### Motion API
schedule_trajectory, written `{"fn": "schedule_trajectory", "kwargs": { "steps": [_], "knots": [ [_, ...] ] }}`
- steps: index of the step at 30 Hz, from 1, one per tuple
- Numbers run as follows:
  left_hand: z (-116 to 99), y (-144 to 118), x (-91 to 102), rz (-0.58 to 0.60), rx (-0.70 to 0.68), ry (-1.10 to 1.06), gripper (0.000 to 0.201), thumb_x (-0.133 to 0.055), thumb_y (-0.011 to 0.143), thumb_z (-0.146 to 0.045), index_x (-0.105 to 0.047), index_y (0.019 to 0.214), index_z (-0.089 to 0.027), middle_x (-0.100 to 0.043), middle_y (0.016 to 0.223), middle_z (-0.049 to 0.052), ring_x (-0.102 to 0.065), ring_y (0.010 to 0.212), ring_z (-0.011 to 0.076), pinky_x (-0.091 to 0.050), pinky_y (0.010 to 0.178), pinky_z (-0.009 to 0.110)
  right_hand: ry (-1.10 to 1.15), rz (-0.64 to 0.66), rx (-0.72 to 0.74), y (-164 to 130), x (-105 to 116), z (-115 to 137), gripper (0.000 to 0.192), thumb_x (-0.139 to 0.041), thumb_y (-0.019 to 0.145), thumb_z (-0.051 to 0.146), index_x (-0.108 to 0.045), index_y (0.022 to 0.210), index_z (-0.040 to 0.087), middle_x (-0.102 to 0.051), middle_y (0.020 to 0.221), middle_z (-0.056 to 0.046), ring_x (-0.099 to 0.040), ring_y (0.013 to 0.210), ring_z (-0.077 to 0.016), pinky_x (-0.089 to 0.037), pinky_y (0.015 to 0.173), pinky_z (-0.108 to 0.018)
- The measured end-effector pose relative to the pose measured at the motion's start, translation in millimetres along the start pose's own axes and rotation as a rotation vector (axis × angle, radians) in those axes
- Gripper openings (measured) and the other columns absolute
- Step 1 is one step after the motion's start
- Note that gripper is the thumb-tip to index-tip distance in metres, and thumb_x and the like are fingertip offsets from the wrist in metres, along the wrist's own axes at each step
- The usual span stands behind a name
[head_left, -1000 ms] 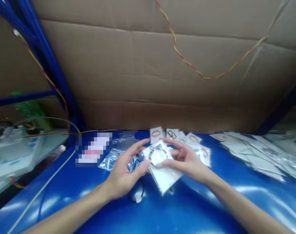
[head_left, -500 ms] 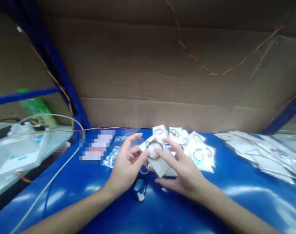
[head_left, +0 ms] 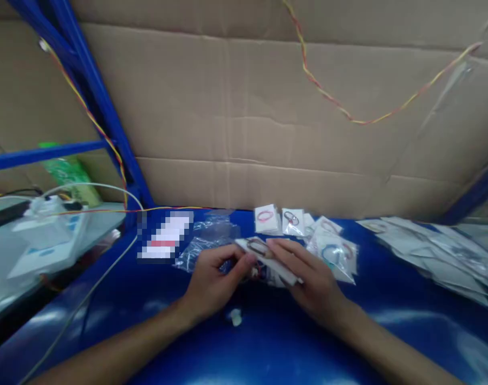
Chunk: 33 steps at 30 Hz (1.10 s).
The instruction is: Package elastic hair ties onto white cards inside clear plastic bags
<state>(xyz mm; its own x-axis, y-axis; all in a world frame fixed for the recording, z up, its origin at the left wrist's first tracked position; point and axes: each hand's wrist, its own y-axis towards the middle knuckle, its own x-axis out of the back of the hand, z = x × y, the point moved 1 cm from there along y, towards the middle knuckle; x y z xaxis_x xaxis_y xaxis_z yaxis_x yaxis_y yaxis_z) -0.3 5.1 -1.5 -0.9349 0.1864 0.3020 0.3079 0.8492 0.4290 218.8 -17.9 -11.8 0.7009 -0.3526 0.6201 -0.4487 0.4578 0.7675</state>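
Note:
Between my two hands is a white card (head_left: 279,267) with a dark bracelet (head_left: 257,246) on its face. The card is tilted away from me over the table. My left hand (head_left: 215,278) pinches its left edge between thumb and bent fingers. My right hand (head_left: 314,275) is closed around the right side, fingers on top and thumb underneath. Below the card, partly hidden, lie other bracelets and cards. A small whitish piece (head_left: 236,317) rests on the blue table nearer to me, and the dark loop around it hardly shows.
Bagged cards with bracelets (head_left: 267,218) lie at the back and right of centre. Clear plastic bags (head_left: 206,240) are left of my hands. A large pile of white packets (head_left: 432,254) lies far right. A pale cable (head_left: 95,286) crosses the left side, near a blue post (head_left: 103,101).
The card has tilted flatter. My right hand's fingers, spread before, have closed around its right side, and my left fingers have curled in. The view has shifted slightly.

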Motion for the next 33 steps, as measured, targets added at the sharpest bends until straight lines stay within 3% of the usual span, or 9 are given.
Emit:
{"fn": "schedule_trajectory", "kwargs": {
  "steps": [8, 12, 14, 16, 19, 22, 26, 29, 33],
  "knots": [
    [-4, 0, 0.1, -0.001, -0.017, -0.072, 0.036, -0.055, 0.100, -0.038, -0.069, 0.073, -0.019, -0.071, 0.070, 0.002, -0.065, 0.066, 0.0171, -0.052, 0.066, 0.028, -0.032, -0.001, -0.002, 0, 3, -1, 0.073, -0.049, 0.095, 0.005, -0.033, 0.161, 0.032, -0.063, 0.141, -0.014, -0.065, 0.127, -0.0292, -0.060, 0.100, -0.046],
    [-3, -1, -0.1, -0.034, -0.045, -0.078, 0.028, -0.056, 0.100, -0.031, -0.069, 0.078, -0.019, -0.071, 0.072, 0.001, -0.064, 0.067, 0.0155, -0.052, 0.066, 0.026, 0.112, -0.023, -0.080, 0, 3, 3, 0.060, -0.053, 0.097, 0.008, -0.048, 0.151, 0.033, -0.068, 0.137, -0.009, -0.068, 0.123, -0.0267, -0.060, 0.099, -0.043],
    [-2, -1, 0.0, -0.029, -0.048, -0.072, 0.027, -0.056, 0.100, -0.029, -0.070, 0.079, -0.020, -0.072, 0.074, 0.001, -0.066, 0.069, 0.0153, -0.052, 0.067, 0.025, 0.238, -0.100, -0.276, 3, 3, 6, 0.038, -0.060, 0.098, 0.018, -0.062, 0.135, 0.030, -0.076, 0.116, -0.008, -0.076, 0.100, -0.0251, -0.065, 0.083, -0.037],
    [-1, -2, 0.2, -0.017, -0.053, -0.079, 0.026, -0.057, 0.099, -0.028, -0.071, 0.079, -0.020, -0.073, 0.074, 0.001, -0.067, 0.069, 0.0159, -0.053, 0.068, 0.026, 0.423, -0.184, -0.564, 6, 3, 6, 0.021, -0.065, 0.097, 0.032, -0.067, 0.117, 0.026, -0.077, 0.091, -0.005, -0.074, 0.073, -0.0217, -0.063, 0.063, -0.032],
    [-1, -2, 0.1, 0.045, -0.066, -0.100, 0.026, -0.059, 0.096, -0.027, -0.070, 0.073, -0.020, -0.074, 0.073, 0.003, -0.069, 0.069, 0.0179, -0.054, 0.068, 0.028, 0.738, -0.263, -0.916, 12, 3, 1, 0.035, -0.074, 0.089, 0.046, -0.066, 0.114, 0.024, -0.073, 0.076, -0.002, -0.066, 0.053, -0.0182, -0.055, 0.048, -0.029],
    [-2, -2, 0.3, 0.088, -0.078, -0.108, 0.028, -0.058, 0.092, -0.023, -0.067, 0.066, -0.019, -0.074, 0.071, 0.004, -0.070, 0.070, 0.0194, -0.054, 0.067, 0.029, 0.918, -0.326, -1.099, 13, 1, -10, 0.054, -0.083, 0.078, 0.050, -0.065, 0.121, 0.022, -0.071, 0.069, 0.000, -0.059, 0.045, -0.0139, -0.048, 0.041, -0.024],
    [-2, -1, 1.5, 0.107, -0.072, -0.139, 0.029, -0.057, 0.088, -0.019, -0.063, 0.060, -0.019, -0.072, 0.067, 0.005, -0.068, 0.066, 0.0186, -0.054, 0.064, 0.029, 1.011, -0.355, -1.138, 10, 0, -19, 0.054, -0.085, 0.075, 0.047, -0.067, 0.120, 0.021, -0.070, 0.069, 0.001, -0.056, 0.046, -0.0113, -0.045, 0.039, -0.020],
    [-2, 1, 0.3, 0.088, -0.039, -0.180, 0.030, -0.057, 0.091, -0.021, -0.059, 0.061, -0.020, -0.070, 0.069, 0.005, -0.067, 0.066, 0.0185, -0.055, 0.064, 0.031, 0.956, -0.353, -1.097, 9, 2, -18, 0.049, -0.085, 0.076, 0.048, -0.068, 0.114, 0.021, -0.070, 0.068, 0.000, -0.056, 0.045, -0.0124, -0.041, 0.034, -0.019],
    [0, 2, -2.0, -0.138, -0.094, -0.092, 0.021, -0.064, 0.088, -0.017, -0.050, 0.073, -0.021, -0.064, 0.083, 0.002, -0.063, 0.075, 0.0161, -0.055, 0.069, 0.029, 0.794, -0.374, -0.950, 11, 5, -13, 0.041, -0.082, 0.080, 0.046, -0.066, 0.109, 0.022, -0.067, 0.062, 0.003, -0.053, 0.039, -0.0110, -0.042, 0.034, -0.021]
  ]
}}
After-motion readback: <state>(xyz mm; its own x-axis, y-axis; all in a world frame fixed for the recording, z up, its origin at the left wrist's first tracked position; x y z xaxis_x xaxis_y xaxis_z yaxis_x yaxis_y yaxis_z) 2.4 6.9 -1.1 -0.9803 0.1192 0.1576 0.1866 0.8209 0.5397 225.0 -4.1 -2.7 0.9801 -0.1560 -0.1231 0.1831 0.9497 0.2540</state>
